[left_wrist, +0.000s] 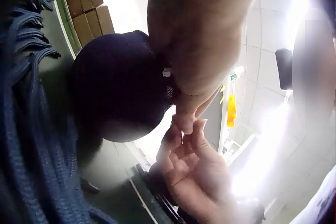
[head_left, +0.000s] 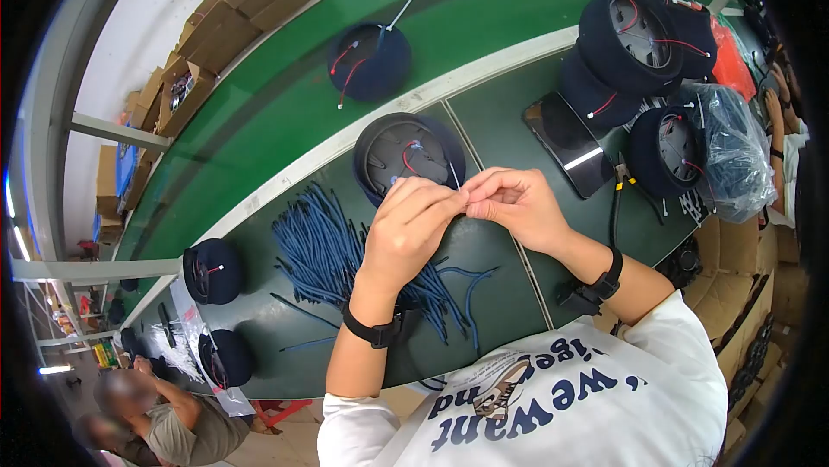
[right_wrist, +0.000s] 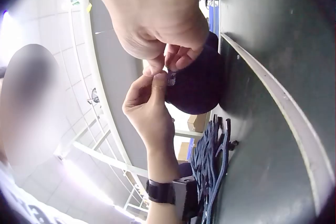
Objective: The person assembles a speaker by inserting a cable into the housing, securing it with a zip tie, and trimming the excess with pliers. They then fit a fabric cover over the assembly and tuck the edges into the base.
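Both hands meet at the fingertips over the near rim of a dark navy round shell [head_left: 370,160], which has a grey ribbed inside and a red wire. My left hand [head_left: 410,227] pinches with thumb and fingers from the left. Opposite it, my right hand [head_left: 521,209] pinches with thumb and forefinger. A thin white cable tie [head_left: 453,175] rises at the fingertips; its lower part is hidden by them. In the left wrist view, the right hand [left_wrist: 197,174] comes up from below. The right wrist view has the left hand [right_wrist: 152,113] near the shell [right_wrist: 197,90].
A heap of blue cords [head_left: 319,242] lies left of the hands. More navy shells stand at the left, the back and in a stack [head_left: 596,26] at the right. A black phone [head_left: 570,143], yellow-black cutters [head_left: 618,186] and a clear plastic bag [head_left: 734,147] are at the right.
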Demonstrator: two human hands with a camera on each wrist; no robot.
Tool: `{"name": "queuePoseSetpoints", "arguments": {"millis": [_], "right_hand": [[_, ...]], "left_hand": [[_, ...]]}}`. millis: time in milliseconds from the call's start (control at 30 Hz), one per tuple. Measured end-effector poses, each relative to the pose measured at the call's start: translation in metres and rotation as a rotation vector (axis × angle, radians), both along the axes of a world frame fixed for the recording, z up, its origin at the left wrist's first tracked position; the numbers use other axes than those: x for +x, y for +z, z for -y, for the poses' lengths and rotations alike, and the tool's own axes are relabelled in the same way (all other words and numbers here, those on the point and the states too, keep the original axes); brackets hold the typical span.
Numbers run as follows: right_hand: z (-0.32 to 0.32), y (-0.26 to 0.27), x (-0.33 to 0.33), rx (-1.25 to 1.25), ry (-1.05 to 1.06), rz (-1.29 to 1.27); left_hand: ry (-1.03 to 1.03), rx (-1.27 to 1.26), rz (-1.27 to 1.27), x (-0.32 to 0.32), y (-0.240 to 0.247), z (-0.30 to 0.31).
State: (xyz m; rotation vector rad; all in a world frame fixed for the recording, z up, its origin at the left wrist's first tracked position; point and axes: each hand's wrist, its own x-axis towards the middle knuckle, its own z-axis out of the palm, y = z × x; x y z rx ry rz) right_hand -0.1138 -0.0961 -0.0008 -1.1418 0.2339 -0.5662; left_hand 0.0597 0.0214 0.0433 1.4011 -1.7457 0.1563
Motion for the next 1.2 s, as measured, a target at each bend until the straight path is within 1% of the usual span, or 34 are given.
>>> {"name": "queuePoseSetpoints", "arguments": {"millis": [100,167,200,233,300,333,367,400,433,500,533,567,633,667,733,833,933,1000,1100,1167,1200], "right_hand": [[0.004,0.008,-0.004,-0.114,-0.043,-0.064],[0.025,0.013,-0.009,-0.387,-0.163,-0.046],[0.033,0.019,-0.014,-0.387,-0.191,-0.05],[0.04,0.02,-0.02,-0.383,-0.188,-0.066],[0.049,0.015,-0.024,-0.383,-0.085,0.0],[0.051,0.016,-0.022,-0.218,-0.063,0.008],[0.053,0.018,-0.02,-0.05,-0.044,0.016],[0.056,0.021,-0.018,0.115,-0.026,0.024],[0.06,0.017,-0.016,0.025,-0.028,-0.024],[0.064,0.0,-0.013,-0.145,-0.027,-0.13],[0.058,0.003,-0.008,-0.277,0.04,-0.226],[0.056,0.012,-0.008,-0.472,0.095,-0.266],[0.046,0.023,-0.008,-0.537,0.129,-0.252],[0.045,0.023,-0.006,-0.626,0.107,-0.27],[0.043,0.02,-0.005,-0.798,0.068,-0.311],[0.036,0.013,0.0,-0.838,0.024,-0.283],[0.038,0.017,-0.002,-0.887,0.056,-0.292],[0.04,0.015,-0.004,-0.897,0.064,-0.291],[0.043,0.011,-0.003,-0.886,0.048,-0.274],[0.042,0.01,-0.002,-0.844,0.04,-0.263],[0.042,0.011,-0.001,-0.812,0.039,-0.245]], "left_hand": [[0.036,-0.044,0.064,-0.005,-0.005,-0.001],[0.092,-0.034,0.157,0.002,0.001,-0.004],[0.12,-0.034,0.202,0.006,0.004,-0.006],[0.162,-0.013,0.192,0.008,0.007,-0.008],[0.241,0.026,0.168,0.01,0.017,-0.012],[0.327,0.1,0.12,0.012,0.024,-0.019],[0.436,0.156,-0.004,0.011,0.031,-0.023],[0.467,0.253,-0.073,0.014,0.032,-0.027],[0.499,0.347,-0.143,0.018,0.031,-0.027],[0.402,0.422,-0.204,0.026,0.011,-0.025],[0.354,0.459,-0.236,0.03,0.003,-0.022],[0.234,0.472,-0.271,0.038,0.001,-0.019],[-0.013,0.496,-0.346,0.054,-0.002,-0.013],[-0.097,0.513,-0.515,0.053,-0.007,-0.009],[-0.089,0.488,-0.499,0.044,-0.01,-0.005],[-0.069,0.384,-0.476,0.035,-0.029,0.001],[-0.079,0.24,-0.408,0.035,-0.041,-0.001],[-0.079,0.231,-0.167,0.04,-0.04,-0.002],[-0.094,0.169,-0.178,0.038,-0.035,0.001],[-0.089,0.137,-0.58,0.024,-0.031,0.002],[-0.029,0.137,-0.804,0.015,-0.019,0.004]]}}
